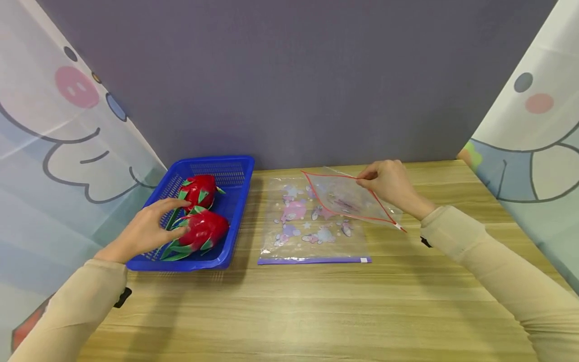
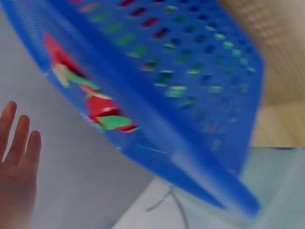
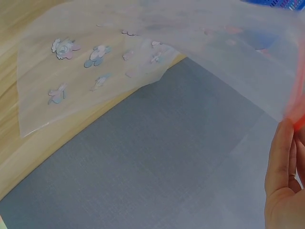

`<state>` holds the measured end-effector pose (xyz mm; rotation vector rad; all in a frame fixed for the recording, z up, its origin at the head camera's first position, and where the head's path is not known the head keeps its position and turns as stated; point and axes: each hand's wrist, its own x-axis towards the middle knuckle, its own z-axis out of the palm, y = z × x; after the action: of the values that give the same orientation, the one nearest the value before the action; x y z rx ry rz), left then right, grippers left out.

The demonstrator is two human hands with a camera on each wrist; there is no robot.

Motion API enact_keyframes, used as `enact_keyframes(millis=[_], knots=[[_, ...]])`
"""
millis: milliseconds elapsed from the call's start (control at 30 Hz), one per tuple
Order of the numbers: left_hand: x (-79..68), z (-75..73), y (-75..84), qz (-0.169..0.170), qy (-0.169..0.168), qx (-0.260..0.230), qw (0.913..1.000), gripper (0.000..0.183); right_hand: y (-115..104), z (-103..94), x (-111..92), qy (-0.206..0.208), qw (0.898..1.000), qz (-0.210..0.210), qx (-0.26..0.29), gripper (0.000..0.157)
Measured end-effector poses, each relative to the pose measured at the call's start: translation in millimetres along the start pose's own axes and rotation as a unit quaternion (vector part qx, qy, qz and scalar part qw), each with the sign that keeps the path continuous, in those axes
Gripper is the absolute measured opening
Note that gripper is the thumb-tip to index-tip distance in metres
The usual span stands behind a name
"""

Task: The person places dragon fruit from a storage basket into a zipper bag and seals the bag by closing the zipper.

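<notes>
My left hand (image 1: pixel 147 229) hovers over the near left side of a blue plastic basket (image 1: pixel 248 186), thumb and fingers apart. Its fingertips overlap two red dragon fruits with green leaf tips in the head view, the nearer one (image 1: pixel 205 230) and the farther one (image 1: pixel 201 190). In the left wrist view the fingers (image 2: pixel 21 143) look straight and hold nothing. My right hand (image 1: pixel 389 183) pinches the red-edged mouth of a clear zipper bag (image 1: pixel 344 198), which gapes in a diamond shape. A white slider sits at the mouth's near corner. The right wrist view shows the fingers (image 3: pixel 279 162) at the red edge.
A second clear zipper bag (image 1: pixel 312 254) with pastel cartoon prints and a purple zip strip lies flat on the wooden table (image 1: pixel 316 306), partly under the raised bag. A grey panel (image 1: pixel 294 90) rises behind the table. Cartoon-printed curtains (image 1: pixel 40 151) hang at both sides.
</notes>
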<state>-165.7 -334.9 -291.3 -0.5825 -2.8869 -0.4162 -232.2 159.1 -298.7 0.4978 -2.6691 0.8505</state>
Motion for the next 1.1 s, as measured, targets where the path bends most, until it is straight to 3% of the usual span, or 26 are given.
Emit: enact_keyframes(millis=[133,400,967,1100], knots=[[0.3,7.3,-13.9,-0.031,-0.045,-0.011,0.9984,0.057,-0.2,0.9,-0.5,0.001,1.0,-0.006,-0.002,0.007],[1.7,28.0,-28.5,-0.046,-0.09,-0.012,0.9948,0.074,-0.7,4.6,0.1,-0.001,1.0,-0.009,-0.003,0.006],[2.4,53.4,-45.6,-0.072,-0.115,-0.028,0.9904,0.096,-4.0,6.6,0.4,0.0,1.0,-0.016,-0.005,0.005],[0.4,56.2,-48.8,-0.096,-0.128,-0.04,0.9863,0.104,-4.3,7.6,0.3,0.0,1.0,-0.021,-0.005,0.005]])
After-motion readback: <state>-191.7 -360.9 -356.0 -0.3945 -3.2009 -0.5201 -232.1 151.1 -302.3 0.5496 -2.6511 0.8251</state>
